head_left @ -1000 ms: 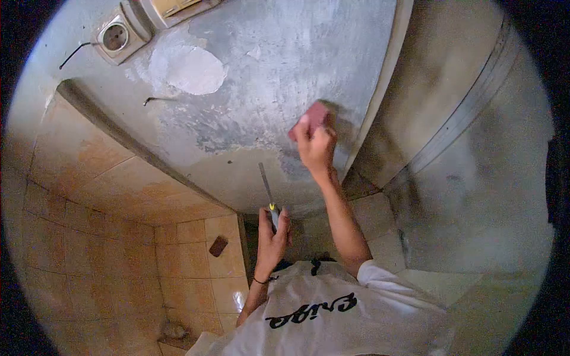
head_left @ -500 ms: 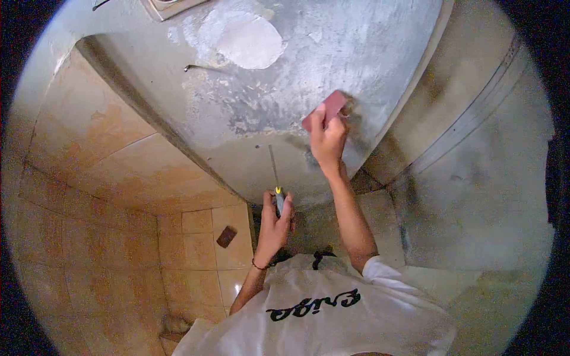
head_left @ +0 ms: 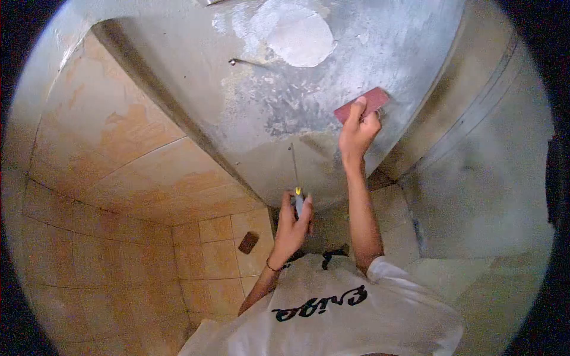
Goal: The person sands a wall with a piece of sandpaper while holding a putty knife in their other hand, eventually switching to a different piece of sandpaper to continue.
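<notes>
My right hand [head_left: 360, 133] is closed on a flat reddish sanding pad [head_left: 371, 102], thumb on its near face, at the grey, patchy wall surface [head_left: 261, 107]. Lower and to the left, my left hand [head_left: 294, 222] is wrapped round the grey and yellow handle of a screwdriver-like tool [head_left: 298, 199]. Its long thin shaft points up the wall, its tip near a small dark hole. A whitish round patch [head_left: 303, 38] lies above, with a small metal hook or nail [head_left: 233, 62] to its left.
A dark brown block [head_left: 248, 242] lies on the beige tiles [head_left: 217, 230] left of my left hand. A raised edge [head_left: 172, 124] runs diagonally down the left side of the wall surface. Orange-stained tiles [head_left: 113, 142] lie beyond it.
The view has shifted, so the wall and tiles appear further right. My right hand still holds the pad, now turned flatter. My left hand keeps its hold on the tool.
</notes>
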Motion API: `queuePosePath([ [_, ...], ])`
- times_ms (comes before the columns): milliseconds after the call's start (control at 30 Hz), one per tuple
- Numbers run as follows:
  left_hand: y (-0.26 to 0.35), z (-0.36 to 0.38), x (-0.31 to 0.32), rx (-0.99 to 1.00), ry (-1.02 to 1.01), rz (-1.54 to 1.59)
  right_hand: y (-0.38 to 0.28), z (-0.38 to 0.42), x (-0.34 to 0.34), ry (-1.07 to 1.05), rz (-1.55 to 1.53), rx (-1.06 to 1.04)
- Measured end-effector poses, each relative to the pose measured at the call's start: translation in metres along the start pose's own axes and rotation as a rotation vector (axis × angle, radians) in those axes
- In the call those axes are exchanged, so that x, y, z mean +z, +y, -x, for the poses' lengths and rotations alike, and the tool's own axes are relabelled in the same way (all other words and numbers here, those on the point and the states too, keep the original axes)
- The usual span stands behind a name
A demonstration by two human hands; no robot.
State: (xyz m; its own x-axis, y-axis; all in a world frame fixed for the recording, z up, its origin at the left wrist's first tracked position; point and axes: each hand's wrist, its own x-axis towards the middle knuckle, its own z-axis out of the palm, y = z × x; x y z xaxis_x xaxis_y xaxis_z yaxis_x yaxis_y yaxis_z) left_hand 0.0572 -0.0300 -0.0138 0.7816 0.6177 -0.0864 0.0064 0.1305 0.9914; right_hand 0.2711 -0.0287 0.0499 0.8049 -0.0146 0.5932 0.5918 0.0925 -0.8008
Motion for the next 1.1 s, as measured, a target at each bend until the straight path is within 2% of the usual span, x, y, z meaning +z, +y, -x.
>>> queuePosePath([
  [33, 0.002, 0.001, -0.002, -0.006, -0.003, 0.021, -0.004, 0.003, 0.005, 0.025, -0.003, -0.086],
  [67, 0.001, 0.001, -0.004, -0.007, -0.004, 0.021, -0.01, 0.013, 0.004, -0.131, 0.09, -0.07],
  [167, 0.003, 0.001, -0.008, -0.006, -0.021, -0.021, -0.01, 0.017, 0.01, -0.074, 0.046, -0.125],
  [233, 0.014, 0.005, -0.008, -0.041, 0.026, -0.057, -0.02, 0.009, 0.007, -0.039, -0.027, -0.041],
  [300, 0.01, 0.004, -0.011, -0.02, 0.026, -0.046, -0.022, 0.011, 0.009, -0.016, 0.057, 0.033],
  [333, 0.009, 0.005, -0.012, 0.0, 0.019, -0.04, -0.027, 0.018, 0.012, -0.094, 0.004, -0.071],
  [367, 0.009, 0.006, -0.012, -0.01, 0.018, -0.042, -0.022, 0.021, 0.011, -0.094, 0.008, -0.062],
  [433, 0.018, 0.007, -0.012, -0.028, -0.022, -0.063, -0.016, 0.024, 0.012, -0.157, 0.261, -0.297],
  [467, 0.02, 0.009, -0.012, -0.034, -0.02, -0.064, -0.015, 0.02, 0.007, -0.147, 0.166, -0.077],
  [567, 0.019, 0.011, -0.011, -0.016, -0.015, -0.023, -0.024, 0.009, 0.004, -0.085, 0.111, 0.024],
  [600, 0.015, 0.01, -0.01, 0.018, -0.021, 0.004, -0.028, 0.017, 0.011, -0.088, -0.042, -0.048],
  [633, 0.013, 0.01, -0.008, 0.048, -0.029, 0.031, -0.022, 0.02, 0.015, -0.085, -0.037, -0.046],
  [700, 0.014, 0.013, -0.004, 0.039, -0.032, 0.032, -0.014, 0.021, 0.022, -0.165, 0.148, -0.6],
  [733, 0.015, 0.012, -0.002, 0.04, -0.024, 0.035, -0.023, 0.022, 0.016, -0.166, 0.137, -0.503],
  [767, 0.015, 0.012, -0.001, 0.045, -0.027, 0.038, -0.027, 0.021, 0.015, -0.165, 0.138, -0.509],
  [833, 0.014, 0.014, -0.002, -0.002, -0.03, 0.048, -0.032, 0.021, 0.016, -0.191, -0.005, 0.16],
  [900, 0.01, 0.015, -0.003, 0.008, -0.016, 0.06, -0.032, 0.031, 0.029, -0.221, 0.05, 0.119],
  [967, 0.01, 0.014, -0.006, 0.026, -0.009, 0.063, -0.014, 0.04, 0.051, -0.218, 0.147, -0.622],
  [1000, 0.011, 0.014, -0.006, 0.023, 0.005, 0.059, -0.02, 0.024, 0.07, 0.022, 0.05, -0.937],
  [1033, 0.01, 0.015, -0.007, 0.014, 0.021, 0.052, -0.025, 0.026, 0.062, 0.021, 0.053, -0.941],
  [1100, 0.002, 0.01, -0.015, 0.018, 0.011, 0.081, -0.031, 0.032, 0.043, -0.158, 0.086, -0.298],
])
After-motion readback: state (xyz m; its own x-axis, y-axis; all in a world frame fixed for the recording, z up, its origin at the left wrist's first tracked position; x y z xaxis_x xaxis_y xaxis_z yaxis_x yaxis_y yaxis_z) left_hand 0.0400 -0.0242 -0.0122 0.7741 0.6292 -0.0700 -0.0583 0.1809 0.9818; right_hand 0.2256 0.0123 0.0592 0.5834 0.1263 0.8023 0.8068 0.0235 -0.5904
